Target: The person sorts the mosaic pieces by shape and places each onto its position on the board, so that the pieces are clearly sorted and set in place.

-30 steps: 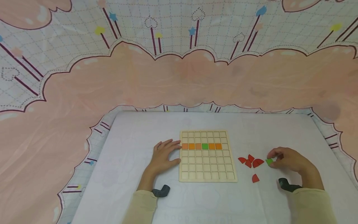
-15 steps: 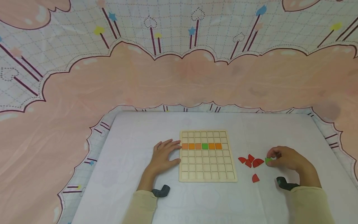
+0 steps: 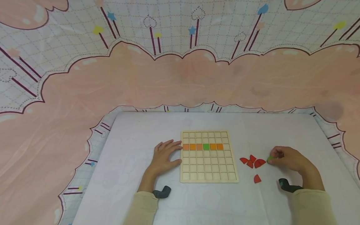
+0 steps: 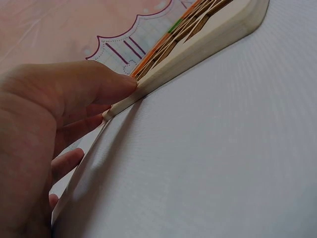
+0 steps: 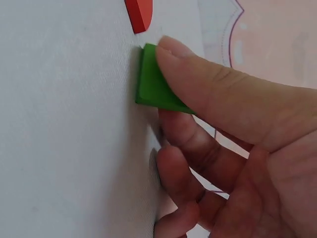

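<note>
A pale wooden grid board [image 3: 209,170] lies on the white table, with a row of orange square tiles [image 3: 192,147] and one green tile [image 3: 206,147] in its third row from the top. My left hand [image 3: 164,157] rests at the board's left edge, fingers spread; its thumb touches the edge in the left wrist view. To the right of the board, my right hand [image 3: 288,159] pinches a green square tile [image 5: 154,82] between thumb and fingers, just above the table. Several red quarter-circle pieces [image 3: 259,163] lie just left of that hand.
A single red piece [image 3: 257,178] lies apart, nearer the front. Dark wrist-worn devices [image 3: 162,192] show at both sleeves. Behind the table [image 3: 152,125] hangs a patterned pink and white cloth [image 3: 180,81].
The green tile in my right hand has turned and tilted, so less of it shows in the head view. That hand has shifted slightly. My left hand and the board stay put.
</note>
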The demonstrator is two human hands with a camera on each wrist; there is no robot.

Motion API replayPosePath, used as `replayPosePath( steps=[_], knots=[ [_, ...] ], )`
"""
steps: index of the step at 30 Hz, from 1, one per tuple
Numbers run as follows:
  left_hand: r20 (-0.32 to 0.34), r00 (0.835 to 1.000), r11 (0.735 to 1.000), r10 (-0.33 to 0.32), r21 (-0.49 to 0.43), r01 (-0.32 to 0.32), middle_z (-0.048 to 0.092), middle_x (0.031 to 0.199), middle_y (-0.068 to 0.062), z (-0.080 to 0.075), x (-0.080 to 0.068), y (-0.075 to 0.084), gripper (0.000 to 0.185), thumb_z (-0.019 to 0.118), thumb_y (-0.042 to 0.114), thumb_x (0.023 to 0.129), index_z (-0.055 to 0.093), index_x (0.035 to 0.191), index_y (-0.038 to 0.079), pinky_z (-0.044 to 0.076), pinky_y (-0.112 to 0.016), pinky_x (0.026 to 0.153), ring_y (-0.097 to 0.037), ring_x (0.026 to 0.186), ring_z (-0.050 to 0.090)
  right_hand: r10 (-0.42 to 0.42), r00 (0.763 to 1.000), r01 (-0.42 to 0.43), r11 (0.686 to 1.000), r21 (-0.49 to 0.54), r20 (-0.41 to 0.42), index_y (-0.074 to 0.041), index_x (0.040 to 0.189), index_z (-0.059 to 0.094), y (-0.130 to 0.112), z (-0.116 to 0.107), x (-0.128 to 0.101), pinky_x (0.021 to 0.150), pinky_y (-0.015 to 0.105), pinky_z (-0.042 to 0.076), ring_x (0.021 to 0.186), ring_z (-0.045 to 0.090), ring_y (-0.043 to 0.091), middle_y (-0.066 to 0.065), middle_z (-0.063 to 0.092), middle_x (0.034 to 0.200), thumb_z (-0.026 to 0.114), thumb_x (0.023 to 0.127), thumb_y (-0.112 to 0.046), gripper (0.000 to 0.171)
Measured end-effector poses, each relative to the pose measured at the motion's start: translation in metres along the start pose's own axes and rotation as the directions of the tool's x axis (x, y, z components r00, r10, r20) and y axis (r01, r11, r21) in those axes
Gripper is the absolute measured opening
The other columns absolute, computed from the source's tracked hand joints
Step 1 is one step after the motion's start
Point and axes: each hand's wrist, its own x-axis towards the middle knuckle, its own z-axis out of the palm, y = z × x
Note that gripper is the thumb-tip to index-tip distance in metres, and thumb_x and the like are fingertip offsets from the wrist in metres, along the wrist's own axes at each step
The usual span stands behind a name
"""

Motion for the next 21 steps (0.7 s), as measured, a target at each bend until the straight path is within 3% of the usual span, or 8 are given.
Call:
replayPosePath(
  steps=[11,17,21],
  knots=[
    [-0.01,1.0,1.0,0.01,-0.003,-0.01,0.05,0.156,0.01,0.001,0.0,-0.001,0.053,0.073,0.039,0.084,0.065,0.134,0.027,0.013,-0.059,0.122,-0.024,0.151,0.035,-0.015,0.989,0.025,0.998,0.062,-0.15,-0.012,0.107,0.07,-0.02,0.017,0.011,0.076,0.032,0.049,0.1,0.057,0.026,0.005,0.067,0.097,0.072,0.094,-0.039,0.03],
    [-0.006,1.0,1.0,0.009,0.0,-0.009,0.05,0.156,0.01,0.001,0.0,-0.001,0.052,0.072,0.039,0.084,0.065,0.134,0.027,0.013,-0.059,0.123,-0.024,0.151,0.035,0.002,0.984,0.022,0.991,0.134,-0.176,-0.01,0.115,0.071,-0.036,0.029,0.024,0.077,0.029,0.051,0.106,0.059,0.03,0.01,0.07,0.107,0.074,0.093,-0.037,0.034],
    [-0.007,1.0,1.0,0.011,-0.001,-0.011,0.05,0.157,0.01,0.001,0.0,-0.001,0.052,0.072,0.039,0.084,0.065,0.135,0.027,0.013,-0.059,0.123,-0.024,0.151,0.035,0.003,0.988,0.033,0.974,0.224,-0.155,-0.007,0.122,0.069,-0.047,0.036,0.032,0.073,0.028,0.055,0.1,0.063,0.026,0.016,0.07,0.114,0.072,0.095,-0.025,0.033]
  ],
)
